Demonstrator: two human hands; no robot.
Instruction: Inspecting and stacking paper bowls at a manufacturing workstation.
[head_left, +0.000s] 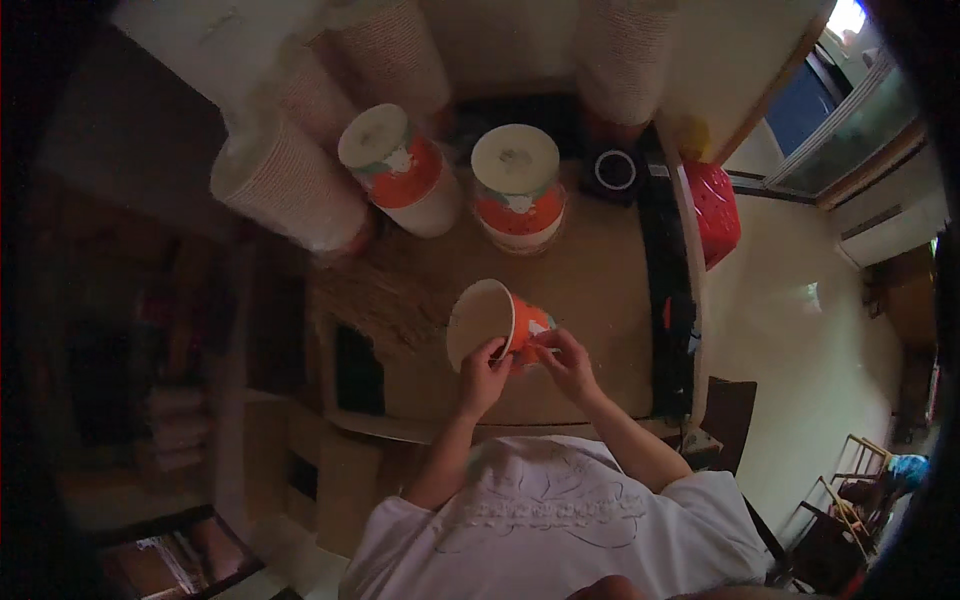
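- Orange paper cup (497, 318) held tilted above the table (590, 290), mouth toward the person's left.
- Left hand (484, 375) pinches the cup's rim.
- Right hand (566, 360) pinches the cup's base.
- Two stacked cup columns (517, 185) stand on the table beyond the cup.

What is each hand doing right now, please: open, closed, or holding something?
Left hand: closed on the rim of the orange and white paper cup.
Right hand: closed on the same cup's orange side.
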